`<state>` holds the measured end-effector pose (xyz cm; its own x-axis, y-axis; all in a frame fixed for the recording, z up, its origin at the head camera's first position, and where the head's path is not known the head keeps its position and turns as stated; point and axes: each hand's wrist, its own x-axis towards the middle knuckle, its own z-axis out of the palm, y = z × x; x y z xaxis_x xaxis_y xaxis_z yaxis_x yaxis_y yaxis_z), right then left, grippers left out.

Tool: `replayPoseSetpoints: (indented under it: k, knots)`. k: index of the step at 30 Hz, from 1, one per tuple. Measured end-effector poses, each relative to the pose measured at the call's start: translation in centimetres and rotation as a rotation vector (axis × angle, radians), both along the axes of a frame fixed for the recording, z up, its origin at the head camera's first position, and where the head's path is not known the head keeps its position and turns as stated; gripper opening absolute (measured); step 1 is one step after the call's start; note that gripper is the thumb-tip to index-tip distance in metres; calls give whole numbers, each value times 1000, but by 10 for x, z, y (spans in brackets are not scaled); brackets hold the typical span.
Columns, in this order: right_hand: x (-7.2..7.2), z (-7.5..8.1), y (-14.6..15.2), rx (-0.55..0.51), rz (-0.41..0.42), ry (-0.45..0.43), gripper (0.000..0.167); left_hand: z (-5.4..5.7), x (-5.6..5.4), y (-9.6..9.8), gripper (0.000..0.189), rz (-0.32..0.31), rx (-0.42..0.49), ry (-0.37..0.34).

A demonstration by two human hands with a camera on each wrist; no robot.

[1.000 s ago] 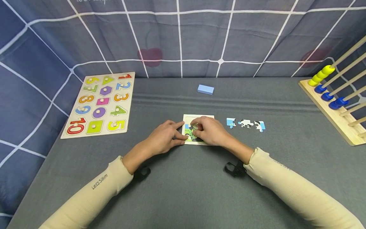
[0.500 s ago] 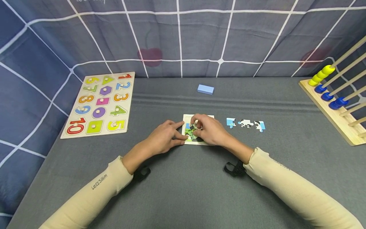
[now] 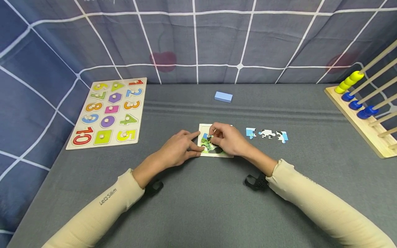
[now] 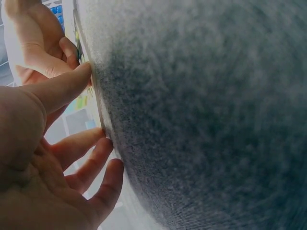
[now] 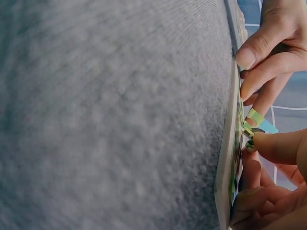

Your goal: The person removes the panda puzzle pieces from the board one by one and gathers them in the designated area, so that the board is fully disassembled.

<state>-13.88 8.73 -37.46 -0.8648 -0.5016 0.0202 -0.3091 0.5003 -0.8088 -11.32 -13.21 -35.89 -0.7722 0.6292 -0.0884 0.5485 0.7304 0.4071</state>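
Pinches a tilted puzzle piece (image 5: 261, 122) in right hand (image 3: 228, 139) over the puzzle board (image 3: 205, 127), touches the board's left edge with outspread left hand (image 3: 176, 148).

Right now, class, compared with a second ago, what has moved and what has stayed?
The right hand has shifted slightly to the right over the puzzle board, uncovering more of its lower part; it pinches a puzzle piece, with no visible letting go. The left hand still rests at the board's left edge. The three loose pieces, blue block, number board and abacus stayed put.
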Motion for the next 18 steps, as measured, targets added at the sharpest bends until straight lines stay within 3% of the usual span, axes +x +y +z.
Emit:
replayPoseSetpoints:
  k: [4,12,18]
  knots:
    - [1,0,-1,-1,-14,-1,8,1,1,0,23,1,5,-1]
    - [3,-1,1,-105,-78,-62,6,1,1,0,23,-2,9,2]
    - [4,7,7,-139,-104,-106,14,0,0,0,23,5,3,-3]
